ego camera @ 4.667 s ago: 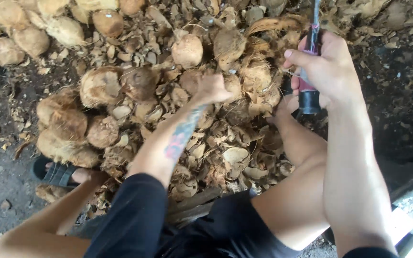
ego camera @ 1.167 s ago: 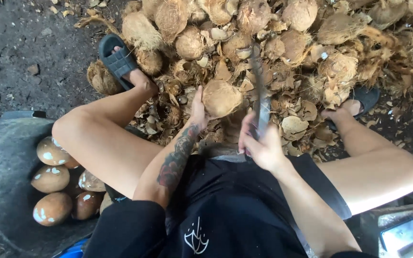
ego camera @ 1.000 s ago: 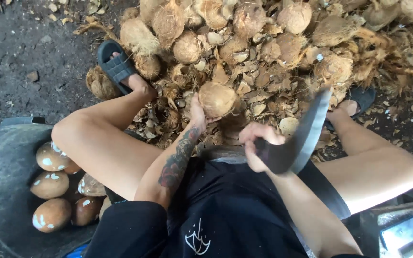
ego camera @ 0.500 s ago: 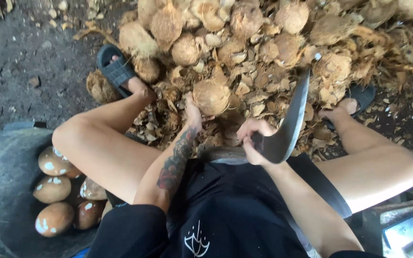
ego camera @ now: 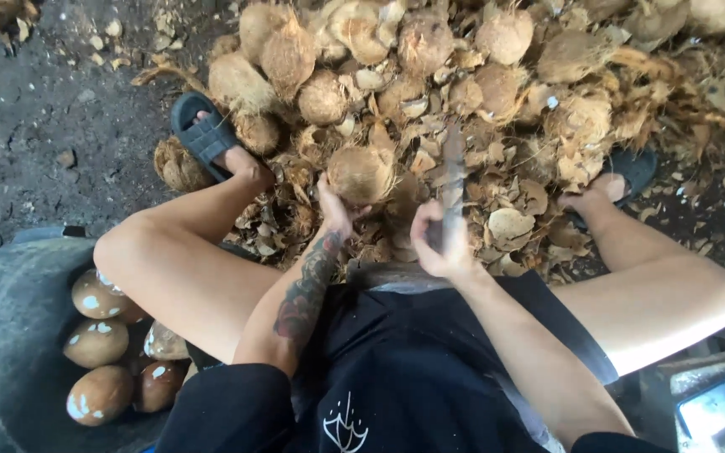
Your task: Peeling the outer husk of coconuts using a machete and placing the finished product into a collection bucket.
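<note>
Left hand (ego camera: 335,204): grips the husked coconut (ego camera: 361,174), held over the husk pile (ego camera: 497,109)
Right hand (ego camera: 436,243): closed on the knife (ego camera: 451,180); blade now edge-on beside the coconut, swung in from the right; another cut lands
Tub (ego camera: 10,319): peeled coconuts (ego camera: 98,344)

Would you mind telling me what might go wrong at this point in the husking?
The blade works right beside the left hand gripping the coconut, so a slip could cut its fingers. It is blurred in the right hand, suggesting fast motion. Bare legs and a sandalled foot sit close by.
</note>
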